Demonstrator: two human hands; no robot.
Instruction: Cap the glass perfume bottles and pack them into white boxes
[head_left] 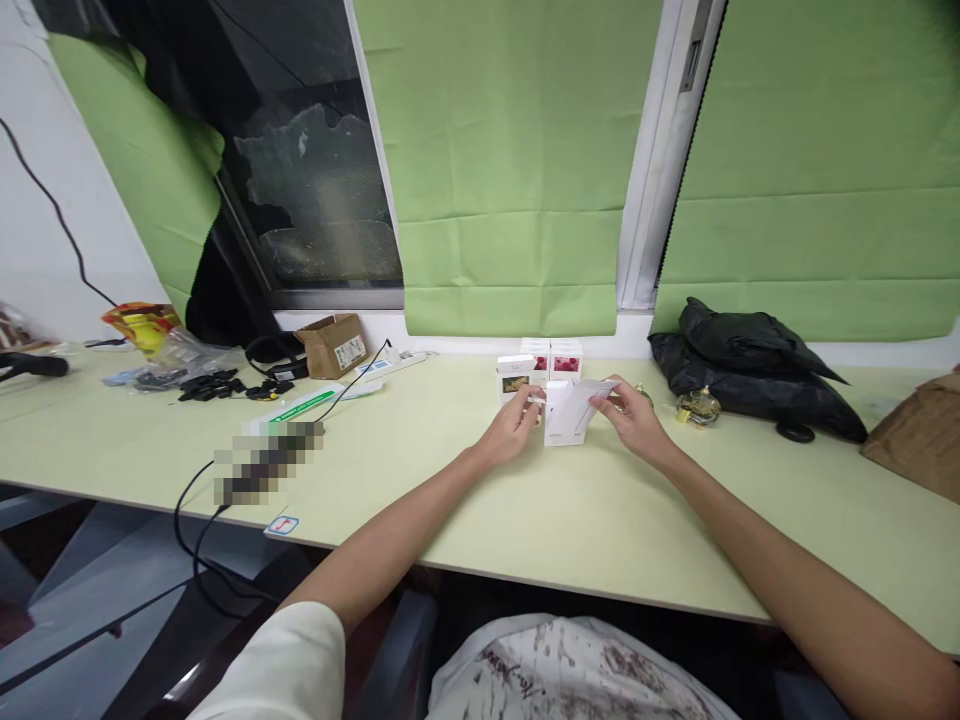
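Observation:
A small white box (559, 436) stands upright on the pale yellow-green table in front of me. My left hand (516, 428) is closed at its left side, thumb and fingers pinching its upper edge. My right hand (636, 420) is closed on a thin white flat piece (592, 398) that slants up at the box's right; whether it is a flap or a loose card I cannot tell. Just behind my left hand stands a white box with a dark picture (516, 384). Further back are white boxes with pink-red pictures (565, 364).
Right of my hands sits an ornate gold-and-glass bottle (697, 408), with black plastic bags (750, 370) behind it and a brown carton (919, 440) further right. To the left lie an open cardboard box (334, 346), black small parts (214, 385) and cables (196, 540) over the edge.

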